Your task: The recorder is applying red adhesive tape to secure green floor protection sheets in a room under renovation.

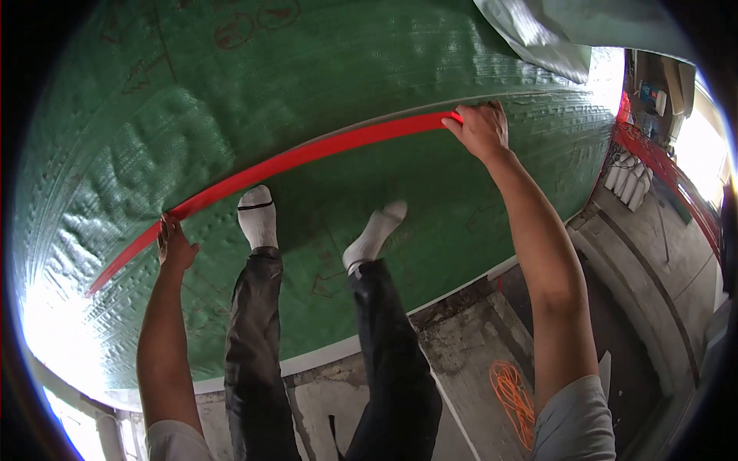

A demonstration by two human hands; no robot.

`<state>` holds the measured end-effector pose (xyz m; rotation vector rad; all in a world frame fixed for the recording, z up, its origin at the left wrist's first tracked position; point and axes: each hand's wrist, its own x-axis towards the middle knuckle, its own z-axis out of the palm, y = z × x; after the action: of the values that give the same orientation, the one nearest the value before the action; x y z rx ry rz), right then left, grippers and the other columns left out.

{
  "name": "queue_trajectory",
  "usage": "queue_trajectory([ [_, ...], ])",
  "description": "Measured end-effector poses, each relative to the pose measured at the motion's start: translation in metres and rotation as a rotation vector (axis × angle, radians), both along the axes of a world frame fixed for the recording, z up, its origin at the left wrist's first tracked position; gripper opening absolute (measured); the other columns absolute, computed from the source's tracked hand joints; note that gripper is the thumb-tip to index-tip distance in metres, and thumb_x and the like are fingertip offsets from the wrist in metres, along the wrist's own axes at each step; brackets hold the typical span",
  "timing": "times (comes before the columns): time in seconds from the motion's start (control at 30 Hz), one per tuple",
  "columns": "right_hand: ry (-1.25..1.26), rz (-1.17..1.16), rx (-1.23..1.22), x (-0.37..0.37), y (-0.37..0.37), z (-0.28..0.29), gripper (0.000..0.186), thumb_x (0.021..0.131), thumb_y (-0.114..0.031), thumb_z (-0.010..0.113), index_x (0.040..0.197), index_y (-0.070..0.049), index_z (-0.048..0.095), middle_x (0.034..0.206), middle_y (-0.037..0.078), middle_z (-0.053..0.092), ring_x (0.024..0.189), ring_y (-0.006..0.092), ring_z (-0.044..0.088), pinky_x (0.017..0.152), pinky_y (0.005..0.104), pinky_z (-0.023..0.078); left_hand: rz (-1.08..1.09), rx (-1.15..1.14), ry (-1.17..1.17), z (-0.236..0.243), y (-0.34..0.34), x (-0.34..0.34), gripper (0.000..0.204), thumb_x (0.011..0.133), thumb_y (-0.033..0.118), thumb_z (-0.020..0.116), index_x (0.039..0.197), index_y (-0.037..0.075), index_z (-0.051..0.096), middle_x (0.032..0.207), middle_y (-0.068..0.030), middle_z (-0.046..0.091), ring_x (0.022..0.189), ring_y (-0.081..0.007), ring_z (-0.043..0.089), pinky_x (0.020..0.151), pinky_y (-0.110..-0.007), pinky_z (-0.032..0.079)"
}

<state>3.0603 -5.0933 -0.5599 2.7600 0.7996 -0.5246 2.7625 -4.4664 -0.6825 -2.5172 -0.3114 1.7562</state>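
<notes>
A long red strip (307,156) lies across a green sheet (400,192) marked with dark drawn lines and arrows. At the strip's right end, my right hand (484,132) pinches it between thumb and fingers. Farther left, my left hand (175,244) rests at the strip's lower edge. Its fingers stretch onto the strip and the thumb stands out to the side. The strip runs on past this hand toward the lower left. A thin pale line shows along the strip's far edge.
My white-socked feet, left (258,215) and right (374,234), are on the green sheet. A loose silvery-green flap (538,38) hangs at the upper right. Below lies a concrete floor (469,346) with a coiled orange cord (511,399). White cylinders (629,180) stand near a red beam (669,165).
</notes>
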Motion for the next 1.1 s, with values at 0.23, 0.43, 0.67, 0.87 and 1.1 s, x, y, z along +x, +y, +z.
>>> queue_trajectory([
  [0.23,0.239,-0.206,-0.209,0.005,0.001,-0.062,0.035,0.092,-0.047,0.074,0.089,-0.012,0.079,0.089,0.013,0.076,0.094,0.0325,0.073,0.099,0.0485,0.047,-0.042,0.026,-0.006,-0.01,0.009,-0.016,0.116,0.085,0.046,0.082,0.165,-0.002,0.013,0.175,-0.0247,0.004,0.162,-0.0378,0.012,0.13,-0.053,0.018],
  [0.43,0.292,-0.17,-0.237,0.021,0.012,-0.081,0.036,0.092,-0.047,0.073,0.093,-0.011,0.08,0.094,0.013,0.077,0.098,0.0332,0.074,0.108,0.0521,0.045,-0.065,0.058,-0.004,-0.014,0.03,-0.018,0.115,0.088,0.051,0.078,0.165,-0.002,0.011,0.175,-0.026,0.002,0.162,-0.04,0.011,0.128,-0.059,0.018],
  [0.67,0.228,-0.128,-0.249,0.015,0.014,-0.105,0.028,0.093,-0.038,0.07,0.089,-0.012,0.081,0.088,0.012,0.078,0.09,0.0341,0.075,0.102,0.0525,0.047,-0.037,0.091,0.026,-0.012,0.007,-0.014,0.113,0.089,0.053,0.075,0.166,-0.002,0.013,0.175,-0.0242,-0.001,0.163,-0.039,0.008,0.128,-0.059,0.017],
  [0.87,0.281,-0.173,-0.316,0.006,0.042,-0.111,0.028,0.094,-0.04,0.068,0.093,-0.015,0.081,0.09,0.013,0.078,0.092,0.034,0.076,0.091,0.0492,0.055,-0.045,0.025,-0.208,-0.004,0.026,-0.034,0.103,0.092,0.043,0.076,0.166,-0.001,0.019,0.174,-0.0251,0.01,0.162,-0.0379,0.014,0.129,-0.054,0.019],
  [1.1,0.142,-0.097,-0.264,0.014,0.003,-0.097,0.027,0.093,-0.035,0.074,0.09,-0.008,0.076,0.088,0.018,0.076,0.089,0.0382,0.074,0.08,0.0495,0.058,0.53,-0.089,-0.828,-0.036,-0.06,-0.041,0.084,0.106,0.045,0.055,0.162,-0.008,0.023,0.17,-0.0292,0.023,0.159,-0.0411,0.022,0.13,-0.048,0.019],
])
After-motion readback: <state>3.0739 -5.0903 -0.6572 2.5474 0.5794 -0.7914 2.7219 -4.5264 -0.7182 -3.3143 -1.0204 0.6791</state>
